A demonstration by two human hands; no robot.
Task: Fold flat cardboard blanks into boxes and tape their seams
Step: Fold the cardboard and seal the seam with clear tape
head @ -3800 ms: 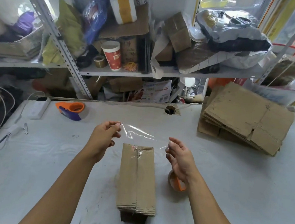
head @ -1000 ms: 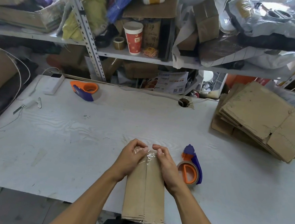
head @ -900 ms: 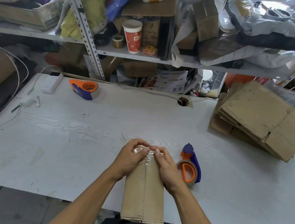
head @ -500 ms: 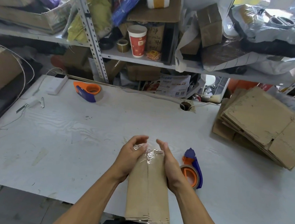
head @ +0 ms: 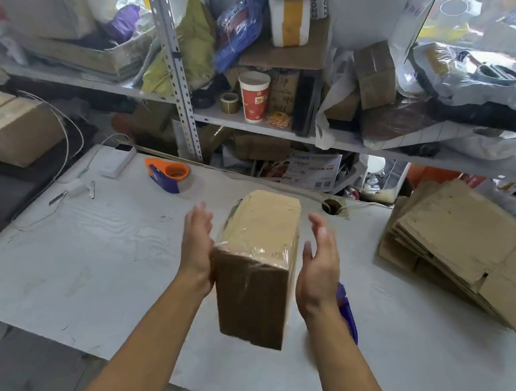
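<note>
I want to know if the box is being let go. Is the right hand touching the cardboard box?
Apart. The head view shows white table between the open right hand and the cardboard box; the left hand lies against its other side.

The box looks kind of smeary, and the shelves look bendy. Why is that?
Head view: the box and both hands, left hand and right hand, are motion-blurred; the tape on the box shows soft glare. Head view: the wide lens bows the shelf post and table edges.

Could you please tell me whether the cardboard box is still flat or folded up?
Folded up: the brown cardboard box shows several faces, with clear tape wrinkled over one edge.
</note>
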